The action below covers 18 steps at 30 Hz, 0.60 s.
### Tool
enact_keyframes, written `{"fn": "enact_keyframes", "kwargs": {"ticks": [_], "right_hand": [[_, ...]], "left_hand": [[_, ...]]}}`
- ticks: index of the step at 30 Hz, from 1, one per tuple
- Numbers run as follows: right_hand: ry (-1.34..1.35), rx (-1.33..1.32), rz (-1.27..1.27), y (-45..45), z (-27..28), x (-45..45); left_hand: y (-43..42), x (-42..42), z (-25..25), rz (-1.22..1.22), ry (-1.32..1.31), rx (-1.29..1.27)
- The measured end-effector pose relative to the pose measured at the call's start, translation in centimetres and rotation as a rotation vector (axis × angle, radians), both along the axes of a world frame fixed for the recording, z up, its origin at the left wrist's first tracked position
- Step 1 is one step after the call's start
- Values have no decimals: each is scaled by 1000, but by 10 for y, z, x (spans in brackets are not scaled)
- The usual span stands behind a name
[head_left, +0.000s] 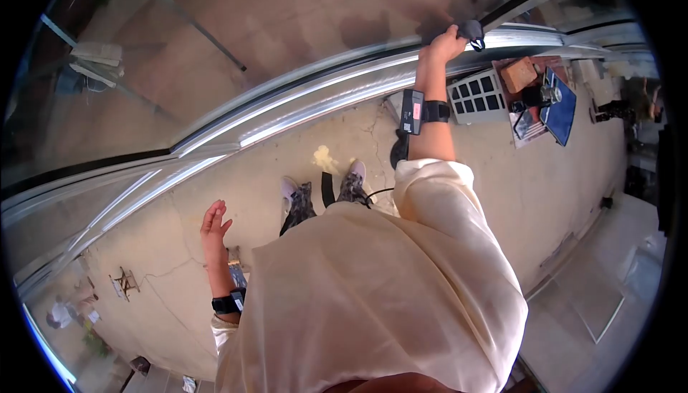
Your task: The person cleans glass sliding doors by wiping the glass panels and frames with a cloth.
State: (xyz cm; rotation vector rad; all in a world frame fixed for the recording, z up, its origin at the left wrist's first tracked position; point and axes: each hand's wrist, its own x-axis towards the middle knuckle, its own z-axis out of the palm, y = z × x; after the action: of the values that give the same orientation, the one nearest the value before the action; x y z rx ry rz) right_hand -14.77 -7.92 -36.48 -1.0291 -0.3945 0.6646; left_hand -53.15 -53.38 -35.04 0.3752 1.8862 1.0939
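Observation:
My right hand (447, 44) is stretched out to the window frame at the upper right, its fingers closed round a dark cloth (471, 31). The cloth lies against the glass pane (322, 6) near the metal rail (344, 81). On the left, my left hand (214, 222) hangs over the floor with its fingers apart and nothing in it. Each forearm carries a black strap; a black device (411, 112) sits on the right one.
A grey crate-like block (478, 97), an orange brick (519, 74) and a blue panel (559, 110) stand right of my right arm. A small wooden stool (125, 284) is at the lower left. My feet are on the concrete floor (251, 178) near a pale stain (325, 158).

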Motion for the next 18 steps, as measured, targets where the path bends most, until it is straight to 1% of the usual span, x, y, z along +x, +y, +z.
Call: {"fn": "enact_keyframes", "kwargs": {"ticks": [2, 3, 4, 5, 6, 8, 9, 10, 12, 14, 15, 17, 18], "right_hand": [[-37, -138, -95, -12, -29, -29], [-123, -213, -94, -30, -33, -57], [-72, -232, -71, -54, -26, -92], [-30, -322, -36, -70, -37, -123], [-44, -368, 82, -94, -36, -152], [-66, -479, 240, -135, -38, -200], [-95, -447, 273, -147, -54, -219], [-91, -446, 269, -155, -53, -223], [-60, -457, 403, -174, -47, -233], [522, -478, 687, -191, 2, -202], [571, -449, 841, -194, -9, -185], [683, -260, 1114, -202, 1, -153], [744, -260, 1200, -203, 13, -139]], "left_hand": [[-6, 2, -2, 29, -26, -21], [-4, 2, -1, 31, -28, -21], [0, 1, 4, 12, -15, -14], [3, -2, 7, -10, 0, -7], [7, -6, 9, -15, 1, -5], [16, -14, 12, -80, 34, 28], [22, -16, 16, -86, 37, 29], [30, -16, 19, -119, 39, 36], [43, -13, 20, -147, 54, 44], [60, -8, 13, -225, 19, 89], [70, -3, 9, -265, 3, 132], [91, 14, 10, -322, -31, 186], [106, 26, 14, -347, -50, 209]]}}
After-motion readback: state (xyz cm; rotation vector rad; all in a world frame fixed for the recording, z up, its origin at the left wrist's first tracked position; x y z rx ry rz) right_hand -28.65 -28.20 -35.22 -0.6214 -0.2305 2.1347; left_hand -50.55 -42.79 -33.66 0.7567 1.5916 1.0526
